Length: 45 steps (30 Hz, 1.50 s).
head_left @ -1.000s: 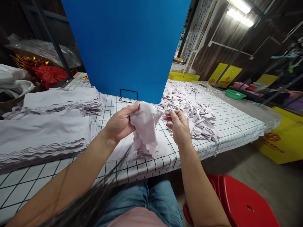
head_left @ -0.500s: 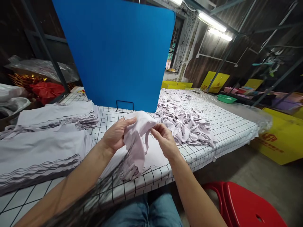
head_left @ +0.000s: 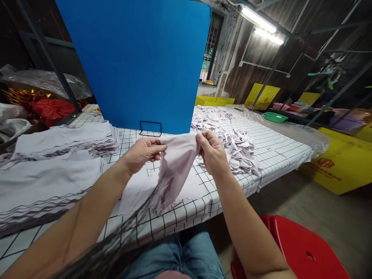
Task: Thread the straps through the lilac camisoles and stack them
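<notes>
A pale lilac piece of fabric hangs between my two hands above the near edge of the table. My left hand pinches its upper left corner. At the upper right corner, the fingers of my right hand are closed on the cloth. The top edge runs fairly straight between them, and the lower part droops in folds. Beneath it, more flat pale fabric lies on the table. Strands of dark hair cross in front of the hanging cloth's lower part.
Stacks of folded pale fabric lie at left. A tangled heap of fabric pieces spreads behind my right hand. An upright blue board rises at the back of the checked tablecloth. A red stool stands at lower right, beyond it yellow boxes.
The bunched fabric is now spread, its top edge drawn out between my hands. My right hand has moved right and up, and my hands are farther apart. The view has shifted slightly.
</notes>
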Motion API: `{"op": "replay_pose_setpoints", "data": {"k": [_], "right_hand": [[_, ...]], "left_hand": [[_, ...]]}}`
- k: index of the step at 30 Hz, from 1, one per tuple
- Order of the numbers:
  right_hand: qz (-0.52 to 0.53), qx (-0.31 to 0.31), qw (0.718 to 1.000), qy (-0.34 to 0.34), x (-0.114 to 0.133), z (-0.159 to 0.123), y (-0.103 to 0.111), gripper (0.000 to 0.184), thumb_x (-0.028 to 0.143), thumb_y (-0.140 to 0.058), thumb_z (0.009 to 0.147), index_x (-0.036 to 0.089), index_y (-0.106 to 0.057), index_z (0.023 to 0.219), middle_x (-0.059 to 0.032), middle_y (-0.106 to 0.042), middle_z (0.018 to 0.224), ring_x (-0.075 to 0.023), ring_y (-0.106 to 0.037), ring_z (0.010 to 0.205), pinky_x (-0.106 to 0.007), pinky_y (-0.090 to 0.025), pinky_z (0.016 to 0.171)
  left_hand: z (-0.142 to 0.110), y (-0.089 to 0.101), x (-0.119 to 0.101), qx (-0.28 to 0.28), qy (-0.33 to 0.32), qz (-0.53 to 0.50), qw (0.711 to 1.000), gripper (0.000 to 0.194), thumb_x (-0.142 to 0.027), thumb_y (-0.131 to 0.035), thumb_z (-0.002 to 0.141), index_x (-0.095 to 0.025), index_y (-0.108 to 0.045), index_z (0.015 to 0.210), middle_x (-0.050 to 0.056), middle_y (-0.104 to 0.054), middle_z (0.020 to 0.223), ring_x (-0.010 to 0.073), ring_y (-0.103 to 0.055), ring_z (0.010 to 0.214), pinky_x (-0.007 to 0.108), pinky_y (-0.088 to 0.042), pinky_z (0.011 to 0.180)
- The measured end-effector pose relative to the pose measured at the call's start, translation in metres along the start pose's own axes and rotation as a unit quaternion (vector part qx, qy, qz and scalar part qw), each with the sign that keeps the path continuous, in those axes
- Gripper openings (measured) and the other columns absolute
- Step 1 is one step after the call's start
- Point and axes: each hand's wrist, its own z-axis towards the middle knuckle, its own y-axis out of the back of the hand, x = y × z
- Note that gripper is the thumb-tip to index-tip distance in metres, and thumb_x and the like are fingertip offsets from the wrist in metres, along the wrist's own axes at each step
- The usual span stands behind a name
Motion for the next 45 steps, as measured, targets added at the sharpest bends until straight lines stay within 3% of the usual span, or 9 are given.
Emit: {"op": "replay_pose_setpoints", "data": {"k": [3,6,11,16,21,26,31,37,45], "right_hand": [[-0.072,0.051,0.996,0.028,0.019,0.013,-0.003,0.027,0.045,-0.066,0.086,0.02,-0.056,0.083,0.0025,-0.05,0.072,-0.0082,-0.043,0.062,-0.021,-0.037,0.054],[-0.097,0.135,0.986,0.026,0.028,0.021,-0.015,0.021,0.038,-0.067,0.087,0.019,-0.059,0.087,0.0008,-0.057,0.077,-0.0088,-0.05,0.068,-0.022,-0.041,0.058],[-0.051,0.23,0.971,-0.043,0.03,0.023,-0.013,0.025,0.035,-0.067,0.087,0.019,-0.061,0.106,-0.0003,-0.064,0.086,-0.009,-0.057,0.07,-0.021,-0.046,0.06],[-0.021,0.308,0.937,-0.164,0.021,0.018,0.018,0.04,0.039,-0.071,0.084,0.021,-0.057,0.117,-0.0003,-0.067,0.081,-0.0097,-0.062,0.064,-0.018,-0.047,0.05],[0.0,0.337,0.93,-0.148,0.012,0.021,0.03,0.035,0.036,-0.074,0.082,0.019,-0.061,0.11,-0.0016,-0.068,0.091,-0.0094,-0.064,0.072,-0.018,-0.051,0.057],[-0.05,0.282,0.947,-0.147,-0.023,0.034,0.046,0.033,0.039,-0.074,0.08,0.02,-0.064,0.105,-0.003,-0.066,0.099,-0.0119,-0.062,0.081,-0.023,-0.051,0.065],[-0.314,0.171,0.927,-0.114,-0.067,0.022,0.057,0.039,0.046,-0.068,0.083,0.019,-0.062,0.11,-0.009,-0.063,0.109,-0.02,-0.057,0.097,-0.038,-0.049,0.086],[-0.421,0.274,0.853,-0.143,-0.078,-0.047,0.064,0.049,0.048,-0.072,0.078,0.02,-0.058,0.115,-0.0102,-0.059,0.114,-0.0232,-0.057,0.1,-0.04,-0.049,0.085],[-0.478,0.296,0.823,-0.083,-0.086,-0.063,0.066,0.012,0.021,-0.053,0.091,0.02,-0.064,0.085,-0.0053,-0.06,0.089,-0.0188,-0.057,0.085,-0.034,-0.046,0.079]], "left_hand": [[0.001,0.006,-0.015,-0.104,-0.088,0.144,0.98,0.03,-0.041,-0.075,0.076,-0.015,-0.07,0.089,0.007,-0.072,0.087,0.0141,-0.061,0.074,0.02,-0.043,0.056],[-0.001,-0.005,-0.036,-0.061,-0.158,0.175,0.97,0.04,-0.054,-0.07,0.077,-0.019,-0.071,0.098,0.007,-0.072,0.1,0.0196,-0.064,0.092,0.026,-0.05,0.071],[0.001,-0.017,-0.058,0.099,-0.104,0.177,0.974,0.038,-0.054,-0.078,0.067,-0.018,-0.074,0.08,0.007,-0.07,0.079,0.0199,-0.064,0.072,0.029,-0.05,0.06],[-0.004,0.005,-0.052,0.085,-0.073,0.162,0.98,0.029,-0.044,-0.081,0.066,-0.018,-0.073,0.072,0.005,-0.067,0.071,0.0144,-0.059,0.061,0.024,-0.044,0.052],[-0.013,0.039,-0.044,0.027,-0.058,0.06,0.996,0.029,-0.038,-0.083,0.068,-0.015,-0.07,0.077,0.002,-0.063,0.068,0.0085,-0.052,0.056,0.02,-0.04,0.05],[0.0,0.081,-0.013,-0.082,-0.02,0.066,0.994,0.026,-0.033,-0.073,0.08,-0.01,-0.066,0.089,-0.001,-0.064,0.075,0.0065,-0.052,0.066,0.021,-0.041,0.063],[0.009,0.092,0.057,-0.153,0.002,0.37,0.916,0.038,-0.05,-0.067,0.076,-0.014,-0.066,0.087,0.003,-0.067,0.081,0.016,-0.054,0.074,0.028,-0.042,0.07],[-0.028,0.074,0.11,-0.041,0.017,0.539,0.841,0.049,-0.064,-0.061,0.071,-0.017,-0.065,0.086,0.013,-0.067,0.098,0.0285,-0.061,0.086,0.034,-0.044,0.068],[-0.043,0.071,0.098,0.065,0.016,0.535,0.842,0.026,-0.043,-0.05,0.079,-0.019,-0.059,0.073,0.007,-0.066,0.083,0.023,-0.059,0.078,0.032,-0.042,0.07]]}}
